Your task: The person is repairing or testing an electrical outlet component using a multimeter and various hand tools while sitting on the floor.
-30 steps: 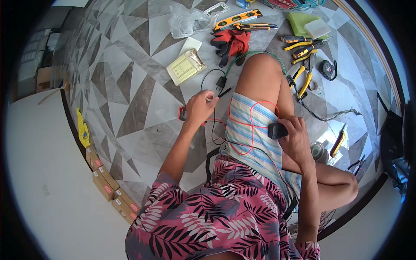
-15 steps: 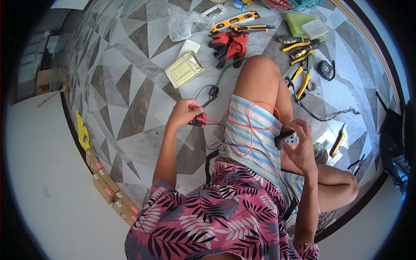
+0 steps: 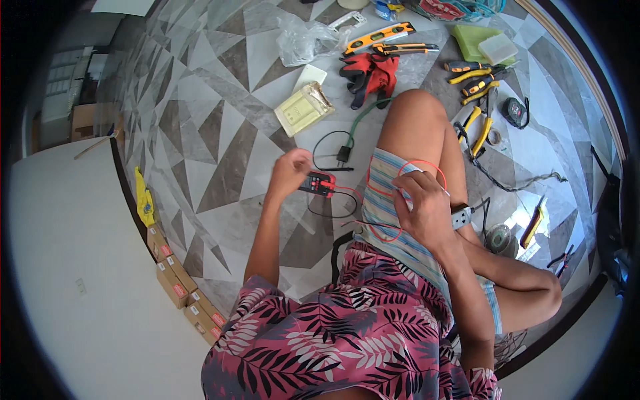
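My left hand (image 3: 291,171) is blurred beside a red and black multimeter (image 3: 322,185) on the floor, partly covering it. Its fingers are too smeared to read. A black test probe (image 3: 341,169) lies past the meter, near a black plug (image 3: 343,155) on a green cord. My right hand (image 3: 427,207) is over my thigh with its fingers curled closed. A red test lead (image 3: 427,163) loops behind and beside these fingers; what they hold is hidden. To the right of that hand, a grey socket box (image 3: 461,217) with a black cord rests by my leg.
Ahead lie a yellowed switch plate (image 3: 303,110), red and black gloves (image 3: 371,75), a spirit level (image 3: 379,38) and a utility knife (image 3: 405,49). Rightward are pliers (image 3: 481,139), a tape measure (image 3: 515,113) and a tape roll (image 3: 498,238). Cardboard boxes (image 3: 172,283) line the left wall.
My right hand has left the socket box and moved left over my thigh, its fingers closing. My left hand has come away from the black probe, which now lies on the floor.
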`<move>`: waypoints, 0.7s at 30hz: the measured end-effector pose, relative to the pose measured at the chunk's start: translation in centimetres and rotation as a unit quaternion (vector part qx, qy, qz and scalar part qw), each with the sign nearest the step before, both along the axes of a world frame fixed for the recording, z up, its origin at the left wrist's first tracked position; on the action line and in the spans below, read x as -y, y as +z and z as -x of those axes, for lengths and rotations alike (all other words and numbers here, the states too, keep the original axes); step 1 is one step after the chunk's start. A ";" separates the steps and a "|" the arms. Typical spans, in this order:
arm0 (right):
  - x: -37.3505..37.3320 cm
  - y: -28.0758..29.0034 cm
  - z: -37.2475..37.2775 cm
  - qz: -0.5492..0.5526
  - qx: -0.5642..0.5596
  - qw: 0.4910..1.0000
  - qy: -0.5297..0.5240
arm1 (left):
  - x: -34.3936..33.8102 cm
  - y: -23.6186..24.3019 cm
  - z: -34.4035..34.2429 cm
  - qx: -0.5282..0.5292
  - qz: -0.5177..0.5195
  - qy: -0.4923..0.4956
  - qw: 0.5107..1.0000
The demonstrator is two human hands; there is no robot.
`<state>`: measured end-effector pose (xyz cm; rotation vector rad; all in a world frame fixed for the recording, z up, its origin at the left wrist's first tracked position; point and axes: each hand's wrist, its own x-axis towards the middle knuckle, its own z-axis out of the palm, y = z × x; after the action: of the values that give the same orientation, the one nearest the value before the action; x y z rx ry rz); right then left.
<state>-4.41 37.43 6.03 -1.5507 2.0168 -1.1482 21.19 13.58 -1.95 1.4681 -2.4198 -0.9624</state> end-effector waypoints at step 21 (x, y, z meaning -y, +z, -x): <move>16.4 -11.5 -5.6 -0.156 -0.269 0.920 0.241 | -4.3 -0.9 -6.6 0.158 0.068 -0.260 0.950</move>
<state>1.21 21.05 -5.43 -2.1698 1.8155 -0.2087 27.83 17.85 -2.86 1.0154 -3.1294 -0.6496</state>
